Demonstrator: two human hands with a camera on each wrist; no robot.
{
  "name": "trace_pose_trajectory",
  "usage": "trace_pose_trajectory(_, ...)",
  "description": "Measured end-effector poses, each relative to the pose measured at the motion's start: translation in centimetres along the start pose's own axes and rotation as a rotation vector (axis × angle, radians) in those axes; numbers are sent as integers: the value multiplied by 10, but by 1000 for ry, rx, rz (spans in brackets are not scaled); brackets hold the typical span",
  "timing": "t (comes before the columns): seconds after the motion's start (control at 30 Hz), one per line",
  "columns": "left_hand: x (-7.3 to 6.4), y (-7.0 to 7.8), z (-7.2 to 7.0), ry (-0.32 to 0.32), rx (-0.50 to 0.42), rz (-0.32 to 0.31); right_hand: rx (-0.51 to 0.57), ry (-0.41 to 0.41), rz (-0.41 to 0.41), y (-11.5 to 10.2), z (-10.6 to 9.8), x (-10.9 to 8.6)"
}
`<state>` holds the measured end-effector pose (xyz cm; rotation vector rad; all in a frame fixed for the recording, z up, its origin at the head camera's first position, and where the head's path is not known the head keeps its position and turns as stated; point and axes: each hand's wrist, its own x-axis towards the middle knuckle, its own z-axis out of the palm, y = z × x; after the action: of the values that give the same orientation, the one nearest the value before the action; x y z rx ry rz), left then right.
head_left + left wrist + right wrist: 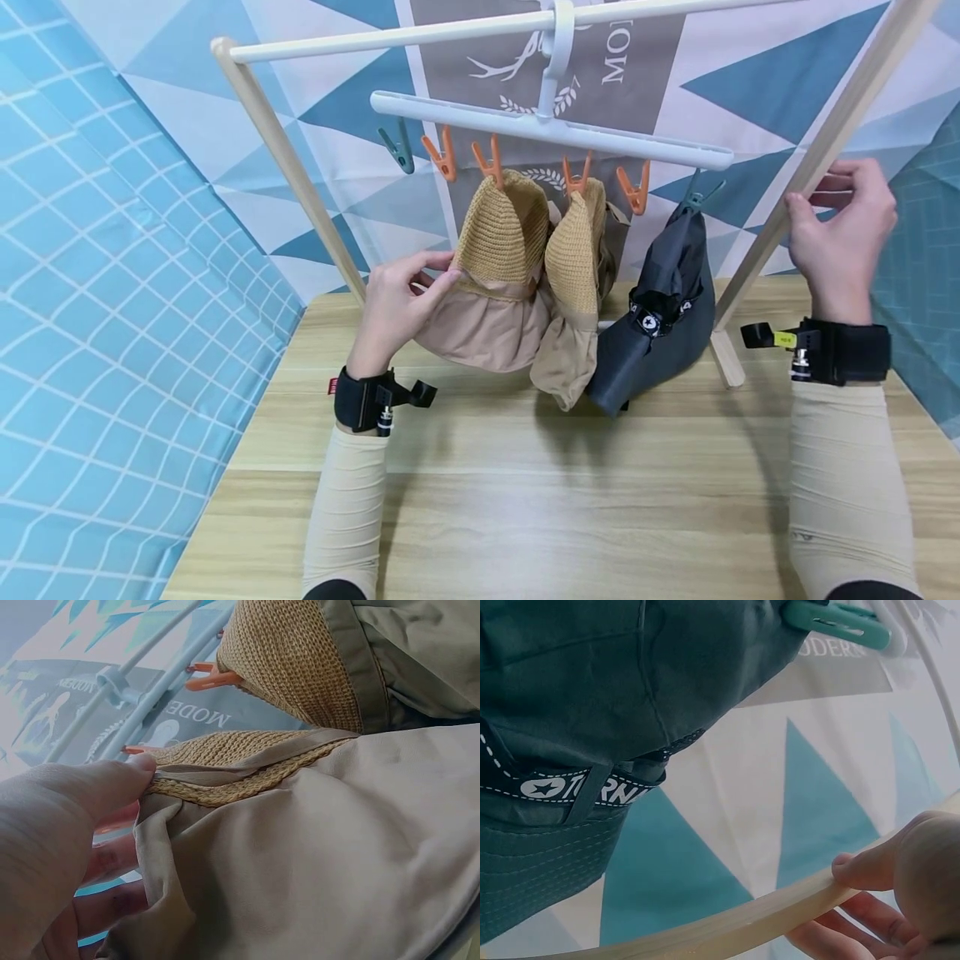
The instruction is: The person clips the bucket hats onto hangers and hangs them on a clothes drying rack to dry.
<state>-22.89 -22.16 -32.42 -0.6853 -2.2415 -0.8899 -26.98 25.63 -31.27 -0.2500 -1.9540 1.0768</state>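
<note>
My left hand [405,304] pinches the side of a sun hat with a woven straw crown [491,242] and a pinkish-beige cloth brim [300,847]. In the left wrist view the thumb lies on the hat's braided seam, the other fingers behind the cloth. With thumb and fingers my right hand [847,225] grips the slanted wooden post [780,904] of the rack. Between the hands hang a straw hat with khaki cloth [572,258] and a dark bucket hat [663,312] with a lettered band. Orange clips [489,162] and a teal clip [840,626] hold the hats.
A white hanger bar [551,129] hangs from the rack's top rod [390,40]. Spare clips hang there, including a dark green clip [397,146]. The rack stands on a wooden table [570,517], with patterned cloth behind and blue checked cloth [112,292] at left.
</note>
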Motion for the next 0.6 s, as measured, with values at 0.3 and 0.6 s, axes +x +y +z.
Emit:
trace_pose_trajectory(0.3, -3, 2, 1, 6, 5, -8, -1, -10, 36, -11, 3, 3)
trace_pose_trajectory(0.6, -5, 0, -1, 35, 12, -16, 37, -8, 15, 4, 6, 7)
